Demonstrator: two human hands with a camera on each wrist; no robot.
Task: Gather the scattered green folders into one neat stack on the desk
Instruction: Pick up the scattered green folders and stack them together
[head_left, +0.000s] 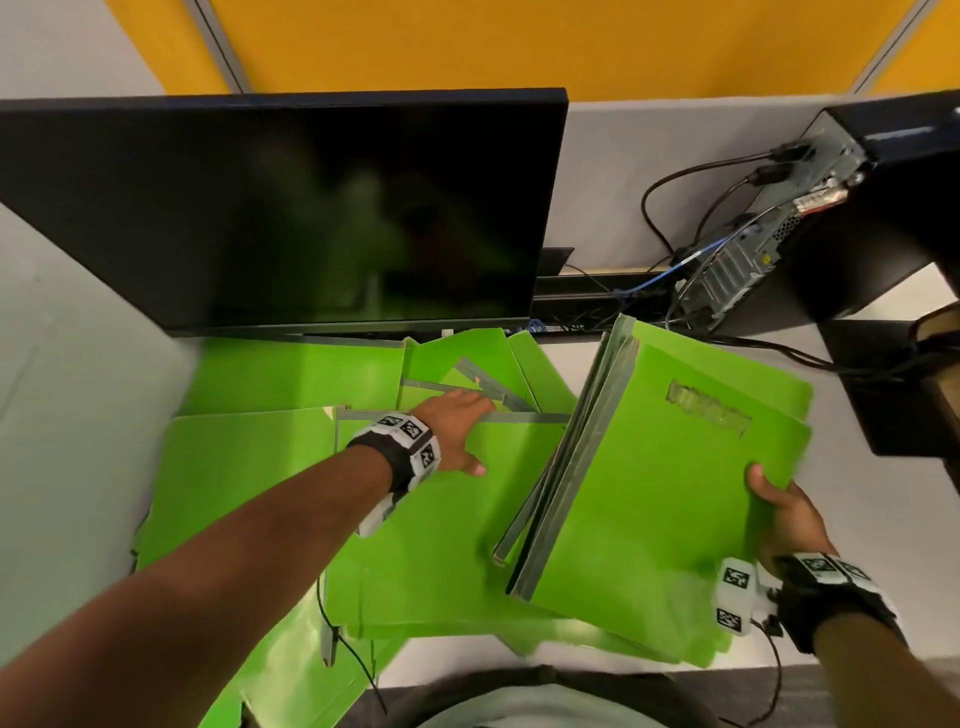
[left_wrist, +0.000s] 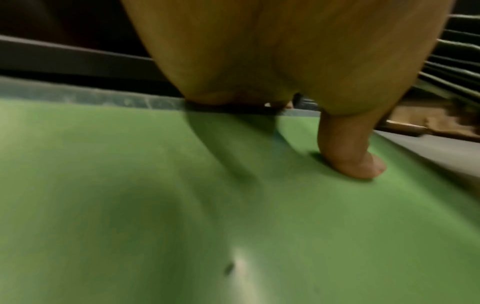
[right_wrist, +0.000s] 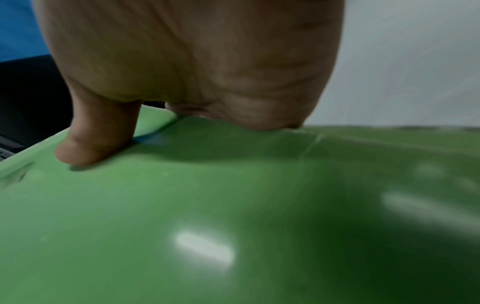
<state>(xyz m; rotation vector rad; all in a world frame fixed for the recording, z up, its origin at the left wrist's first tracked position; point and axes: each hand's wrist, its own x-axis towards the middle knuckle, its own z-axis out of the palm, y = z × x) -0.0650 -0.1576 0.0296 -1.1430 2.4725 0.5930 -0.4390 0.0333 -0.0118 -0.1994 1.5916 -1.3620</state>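
Yellow partition panels (head_left: 415, 41) back a pale desk (head_left: 857, 499) where a dark monitor (head_left: 291, 218) stands, and everything below is placed from that monitor. Directly in front of its lower edge lie the scattered green folders (head_left: 249, 467), overlapping at odd angles, some reaching the desk's near edge. To the monitor's right and nearer the person sits a partly squared stack (head_left: 660, 493) of a few folders, its grey spines facing the loose pile. A computer tower (head_left: 779, 218) with trailing cables (head_left: 670, 197) stands to the monitor's right, behind that stack.

The right hand (head_left: 784, 514) pinches the stack's near right edge, thumb on top, the other fingers hidden beneath. The left hand (head_left: 457, 431) reaches in front of the monitor and grips the far edge of one loose folder (head_left: 467, 519), thumb pressed flat on its cover, fingers curled over the spine.

Several risks seem likely. Pulling that folder may drag its neighbours, since they overlap it, and push the ones nearest the person off the desk. The stack is held at one edge only, so it could fan open or slide. Its far corner lies near the cables, which could snag.
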